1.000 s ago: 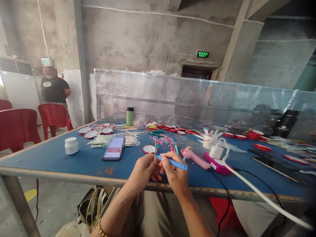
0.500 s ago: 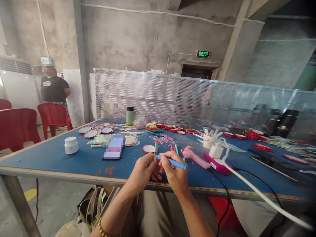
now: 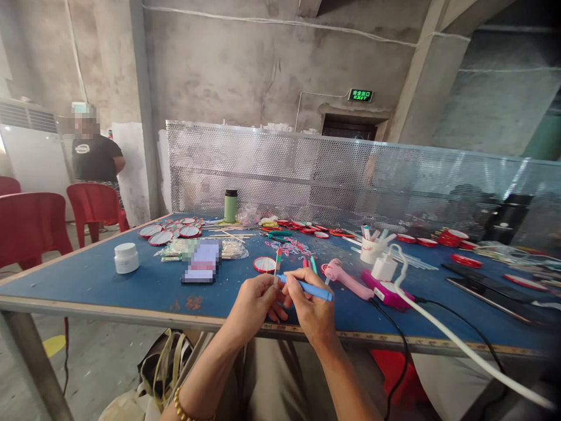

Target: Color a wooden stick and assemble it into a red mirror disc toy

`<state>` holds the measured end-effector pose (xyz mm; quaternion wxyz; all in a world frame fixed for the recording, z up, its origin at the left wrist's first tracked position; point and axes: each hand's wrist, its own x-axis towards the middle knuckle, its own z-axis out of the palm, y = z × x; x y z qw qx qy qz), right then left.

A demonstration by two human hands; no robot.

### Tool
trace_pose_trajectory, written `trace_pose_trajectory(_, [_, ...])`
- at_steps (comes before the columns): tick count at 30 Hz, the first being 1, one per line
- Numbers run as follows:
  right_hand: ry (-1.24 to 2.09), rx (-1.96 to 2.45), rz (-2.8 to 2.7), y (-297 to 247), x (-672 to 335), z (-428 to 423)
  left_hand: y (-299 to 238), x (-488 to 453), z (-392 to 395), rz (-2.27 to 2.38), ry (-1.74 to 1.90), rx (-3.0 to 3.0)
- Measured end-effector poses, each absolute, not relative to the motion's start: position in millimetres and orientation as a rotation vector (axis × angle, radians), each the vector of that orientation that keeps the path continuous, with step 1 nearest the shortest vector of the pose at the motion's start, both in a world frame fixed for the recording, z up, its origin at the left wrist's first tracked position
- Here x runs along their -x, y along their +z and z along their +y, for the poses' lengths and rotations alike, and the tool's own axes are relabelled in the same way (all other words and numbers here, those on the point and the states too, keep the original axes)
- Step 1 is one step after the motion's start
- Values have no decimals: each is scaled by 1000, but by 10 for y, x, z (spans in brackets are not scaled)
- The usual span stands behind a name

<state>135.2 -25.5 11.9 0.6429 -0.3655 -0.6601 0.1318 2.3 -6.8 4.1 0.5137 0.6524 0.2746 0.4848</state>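
Over the near edge of the blue table, my left hand (image 3: 258,298) pinches a thin flat wooden stick (image 3: 277,261) upright, its upper part coloured red and green. My right hand (image 3: 313,307) is closed round a blue marker pen (image 3: 311,289), whose tip points left and meets or nearly meets the stick just above my left fingertips. Just behind the stick lies a round red-rimmed disc (image 3: 265,265). Two more pens (image 3: 312,265), green and red, lie behind my right hand. The lower end of the stick is hidden by my fingers.
On the right are a pink glue gun (image 3: 348,280), a magenta power strip (image 3: 390,292) with a white cable, and a cup of markers (image 3: 370,250). A phone (image 3: 203,261), a white jar (image 3: 126,258) and red-rimmed discs (image 3: 160,238) lie left. A person (image 3: 96,155) stands beyond red chairs.
Almost nothing differs. My right hand and the blue marker have shifted very slightly to the right; my left hand keeps the stick in the same place.
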Motion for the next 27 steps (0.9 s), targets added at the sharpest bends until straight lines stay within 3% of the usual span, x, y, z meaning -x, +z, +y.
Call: trace_pose_trajectory(27, [282,839,-1534,118,-1360,-239,17,-36,-46,679,1172,-1576])
